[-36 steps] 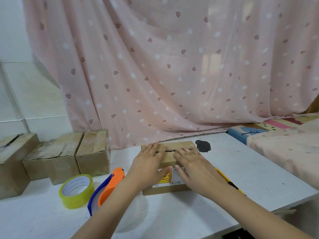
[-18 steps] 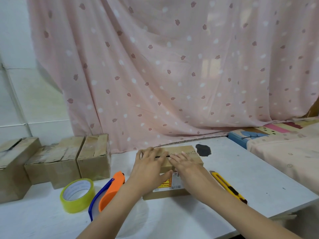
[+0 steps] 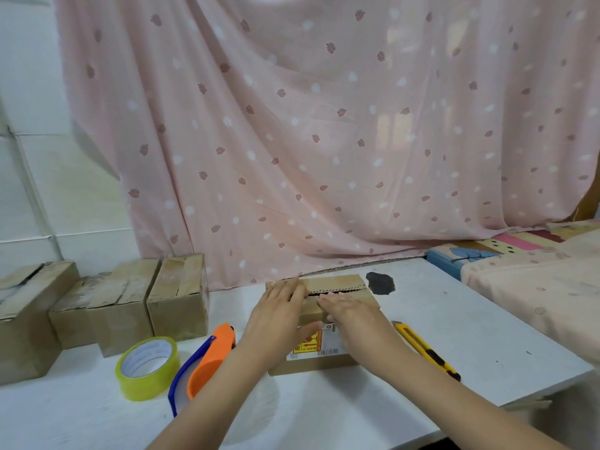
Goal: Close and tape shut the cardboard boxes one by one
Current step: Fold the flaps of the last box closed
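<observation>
A small cardboard box (image 3: 337, 284) with a yellow and white label lies on the white table (image 3: 470, 332) in front of me. Both flaps are folded down, with a dark narrow gap between them. My left hand (image 3: 279, 316) lies flat on the box's left part, fingers straight across the flaps. My right hand (image 3: 354, 319) presses flat on the near flap, fingertips at the gap. An orange and blue tape dispenser (image 3: 204, 362) lies just left of my left forearm. A roll of yellowish tape (image 3: 147, 367) stands further left.
Three cardboard boxes (image 3: 177, 297) stand in a row at the left against the wall. A yellow utility knife (image 3: 425, 349) lies right of the box. A dark stain (image 3: 380, 282) marks the table behind. A pink curtain hangs behind; bedding lies at the right.
My right hand has slid left along the near flap towards my left hand. The view has shifted slightly. The box has stayed in place.
</observation>
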Demonstrator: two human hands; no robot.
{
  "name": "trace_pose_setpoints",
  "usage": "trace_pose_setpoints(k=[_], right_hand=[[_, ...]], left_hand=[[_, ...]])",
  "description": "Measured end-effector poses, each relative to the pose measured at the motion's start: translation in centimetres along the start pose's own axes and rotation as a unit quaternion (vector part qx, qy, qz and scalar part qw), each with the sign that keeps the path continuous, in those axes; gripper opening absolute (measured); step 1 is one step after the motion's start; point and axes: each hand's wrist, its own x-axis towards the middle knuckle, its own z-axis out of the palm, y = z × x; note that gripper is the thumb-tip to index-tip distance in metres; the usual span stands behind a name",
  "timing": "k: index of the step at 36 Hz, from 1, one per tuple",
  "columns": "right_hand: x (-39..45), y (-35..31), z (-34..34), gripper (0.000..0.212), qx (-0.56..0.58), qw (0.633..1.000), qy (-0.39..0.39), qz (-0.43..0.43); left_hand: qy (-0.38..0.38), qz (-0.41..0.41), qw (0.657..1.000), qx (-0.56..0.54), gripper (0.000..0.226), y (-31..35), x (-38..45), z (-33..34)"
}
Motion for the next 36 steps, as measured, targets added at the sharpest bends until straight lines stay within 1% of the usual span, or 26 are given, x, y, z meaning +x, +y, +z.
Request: trace_pose_setpoints(k=[2,3,4,6,7,11,15,17,19,23,27,30,34,36], right_hand=[[-0.1,-0.3,-0.2,0.06,-0.002,1.0,0.012,0.007],[-0.1,-0.4,-0.1,0.056,0.006,1.0,0.018,0.007],[-0.2,-0.6,-0.3,0.048,0.013,1.0,0.022,0.004],[-0.4,-0.5,-0.6,0.032,0.012,1.0,0.023,-0.004],[-0.4,-0.2,-0.9,0.029,0.019,1.0,0.021,-0.003],[-0.6,0.7,-2.9,0.028,0.116,0.993,0.028,0.017],[-1.2,1.4,-3.2,0.031,0.168,0.984,0.032,0.047],[-1.7,1.5,-2.7,0.036,0.158,0.985,0.044,0.057],[-2.2,1.3,-2.2,0.04,0.122,0.99,0.048,0.05],[-2.7,0.6,-1.1,0.044,0.092,0.994,0.053,0.033],[-2.9,0.3,-1.0,0.042,0.083,0.995,0.054,0.033],[-2.8,0.1,-1.5,0.041,0.068,0.996,0.048,0.029],[-2.1,0.4,-2.7,0.028,0.101,0.993,0.046,0.036],[-1.7,0.8,-3.4,0.026,0.123,0.99,0.057,0.04]], left_hand=[[0.008,-0.008,1.0,0.013,0.07,0.0,0.0,-0.1],[0.011,-0.01,1.0,0.027,0.071,0.1,-0.1,-0.3],[0.009,-0.01,0.999,0.035,0.07,0.1,-0.1,-0.4],[-0.009,-0.006,1.0,0.019,0.066,0.1,0.1,-0.8],[-0.02,-0.003,1.0,0.001,0.064,0.1,0.2,-1.0],[-0.047,0.019,0.997,-0.053,0.061,-0.6,0.2,-1.9],[-0.036,0.045,0.995,-0.076,0.052,-0.8,-0.3,-2.5],[-0.038,0.051,0.995,-0.075,0.049,-0.9,-0.3,-2.4],[-0.045,0.057,0.995,-0.074,0.045,-1.1,-0.4,-2.3],[-0.022,0.081,0.995,-0.058,0.038,-1.0,-0.5,-1.9],[-0.032,0.079,0.994,-0.065,0.046,-0.4,-0.9,-1.8],[-0.029,0.09,0.994,-0.057,0.048,-0.1,-1.0,-1.9],[-0.046,0.093,0.992,-0.066,0.046,-0.3,-0.8,-2.0],[-0.059,0.091,0.991,-0.077,0.046,-0.5,-0.6,-2.1]])
